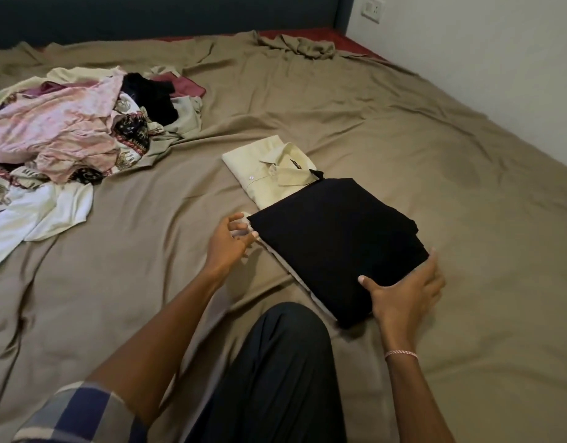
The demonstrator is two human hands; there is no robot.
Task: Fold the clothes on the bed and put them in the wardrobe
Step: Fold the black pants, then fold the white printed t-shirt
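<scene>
A folded black garment (336,241) lies on top of a folded pale yellow shirt (269,171) in the middle of the bed (403,129). My right hand (406,292) rests on the black garment's near right corner, thumb on top and fingers spread along its edge. My left hand (231,241) hovers at the stack's left corner with loosely curled fingers beside a white layer under the black garment. A heap of unfolded clothes (64,135), pink, white, patterned and black, lies at the far left.
A brown sheet covers the bed, bunched up near the dark headboard (167,17). A white wall (483,59) with a socket plate runs along the right side. My knee in dark trousers (282,362) rests on the bed in front of the stack.
</scene>
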